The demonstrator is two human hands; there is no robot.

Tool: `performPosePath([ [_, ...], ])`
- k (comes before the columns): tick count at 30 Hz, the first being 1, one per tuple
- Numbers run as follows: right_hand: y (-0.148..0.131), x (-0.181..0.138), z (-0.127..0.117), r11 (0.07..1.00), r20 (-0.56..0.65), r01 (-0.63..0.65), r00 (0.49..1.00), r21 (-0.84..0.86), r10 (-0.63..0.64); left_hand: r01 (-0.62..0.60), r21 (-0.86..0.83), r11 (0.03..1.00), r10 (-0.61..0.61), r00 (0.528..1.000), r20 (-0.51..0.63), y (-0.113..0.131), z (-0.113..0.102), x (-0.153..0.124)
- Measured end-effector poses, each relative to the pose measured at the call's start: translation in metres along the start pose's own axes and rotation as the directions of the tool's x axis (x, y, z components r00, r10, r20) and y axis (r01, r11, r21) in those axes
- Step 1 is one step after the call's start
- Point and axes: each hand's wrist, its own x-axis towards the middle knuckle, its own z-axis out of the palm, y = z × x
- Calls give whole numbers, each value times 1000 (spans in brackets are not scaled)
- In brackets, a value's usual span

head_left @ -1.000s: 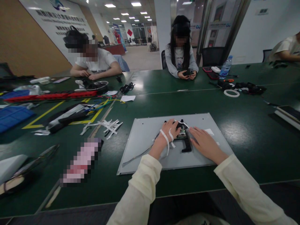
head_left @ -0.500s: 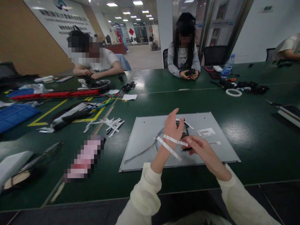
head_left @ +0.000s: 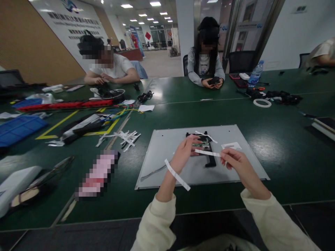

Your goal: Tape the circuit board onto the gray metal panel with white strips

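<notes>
My right hand (head_left: 234, 161) pinches one end of a white tape strip (head_left: 208, 152), whose other end reaches toward my left fingers. My left hand (head_left: 185, 150) is open, its fingers stretched over a green circuit board (head_left: 204, 143); whether they touch it I cannot tell. Around the board is a black bracket (head_left: 211, 161), lying on a flat grey panel (head_left: 157, 146). Another tape piece (head_left: 178, 175) clings to my left wrist. A further white strip (head_left: 209, 136) lies at the bracket's top. A grey cable (head_left: 154, 171) runs across the panel, partly behind my left arm.
Loose white strips (head_left: 128, 139) lie left of the panel, above a blurred-out pink phone-like object (head_left: 98, 174). A blue tray (head_left: 21, 127) and cables sit farther left. A white ring (head_left: 262, 103) and a water bottle (head_left: 255, 74) stand at right. Two people sit across the table.
My right hand has moved right and pulled a tape strip away from my left wrist. My left hand has lowered and turned, with one strip still on the wrist. More of the bracket shows.
</notes>
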Motion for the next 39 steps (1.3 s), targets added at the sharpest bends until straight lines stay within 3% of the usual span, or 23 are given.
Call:
performPosePath([
  [2,3,8,-8,995,25,-10,1000,-98,13,121,-59,991,-107,975,193,1,2,-7],
  [4,8,16,-13,981,11,-1,1000,-193,4,152,-12,988,-145,960,238,-1,7,-10],
  [7,17,25,-15,920,-44,51,996,-389,-73,101,134,986,-122,980,155,-10,14,-9],
  [10,24,29,-14,789,-64,89,985,-608,-161,36,292,956,-60,996,73,-22,19,-7],
  [14,32,27,-13,649,-54,122,968,-751,-245,-40,528,848,37,999,16,-31,26,-9],
  [20,40,21,-11,517,-64,92,959,-851,-276,-31,702,711,46,999,-3,-34,35,-14],
  [29,39,18,0,296,-64,13,966,-955,-250,81,890,449,-50,997,-66,-31,46,-13],
  [33,38,16,1,216,-73,-17,965,-976,-253,101,911,401,-61,995,-84,-34,47,-10],
  [39,38,11,-5,186,-128,-79,956,-979,-265,120,919,375,-61,993,-104,-34,37,-13],
])
